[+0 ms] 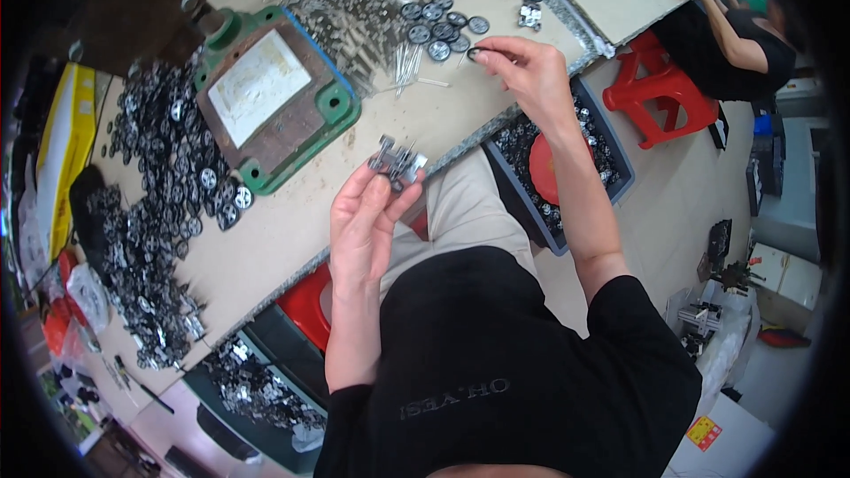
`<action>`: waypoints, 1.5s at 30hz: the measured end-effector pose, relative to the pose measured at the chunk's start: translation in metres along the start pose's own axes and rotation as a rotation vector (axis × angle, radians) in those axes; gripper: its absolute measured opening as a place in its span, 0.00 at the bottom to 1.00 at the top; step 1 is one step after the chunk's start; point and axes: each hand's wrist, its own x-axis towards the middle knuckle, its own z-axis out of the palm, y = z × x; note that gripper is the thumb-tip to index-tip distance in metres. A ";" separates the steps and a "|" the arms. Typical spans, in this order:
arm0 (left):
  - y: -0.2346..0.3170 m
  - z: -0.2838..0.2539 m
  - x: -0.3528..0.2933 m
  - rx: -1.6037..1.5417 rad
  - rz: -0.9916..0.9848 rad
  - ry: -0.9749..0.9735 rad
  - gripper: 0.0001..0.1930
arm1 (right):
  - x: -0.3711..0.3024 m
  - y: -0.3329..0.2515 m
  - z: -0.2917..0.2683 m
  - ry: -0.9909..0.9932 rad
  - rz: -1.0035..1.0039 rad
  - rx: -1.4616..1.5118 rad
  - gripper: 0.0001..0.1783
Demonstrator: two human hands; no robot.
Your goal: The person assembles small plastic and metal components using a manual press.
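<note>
My left hand (pixel 361 217) is closed on a small grey toy car chassis (pixel 396 162), held above the table's near edge between thumb and fingers. Farther right, my right hand (pixel 529 75) pinches a small black wheel (pixel 474 54) by its rim; a thin metal pin seems to stick out from it. Just beyond that hand lies a loose group of black wheels with silver spokes (pixel 440 50). Several thin metal pins (pixel 407 65) lie to their left, joining a bigger heap of pins (pixel 354 22). One small silver-and-black part (pixel 529 16) sits alone near the table's right edge.
A green-framed press base (pixel 332 104) stands on the table (pixel 292 226), left of my hands. Black wheels (pixel 164 137) are heaped at far left. Bins of parts (pixel 617 137) (pixel 266 381) stand below the edge. Red stools (pixel 660 97) and another person (pixel 744 40) are at right.
</note>
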 end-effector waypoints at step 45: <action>0.001 0.000 -0.003 0.050 0.049 0.015 0.15 | -0.059 -0.033 0.038 -0.668 0.188 0.830 0.10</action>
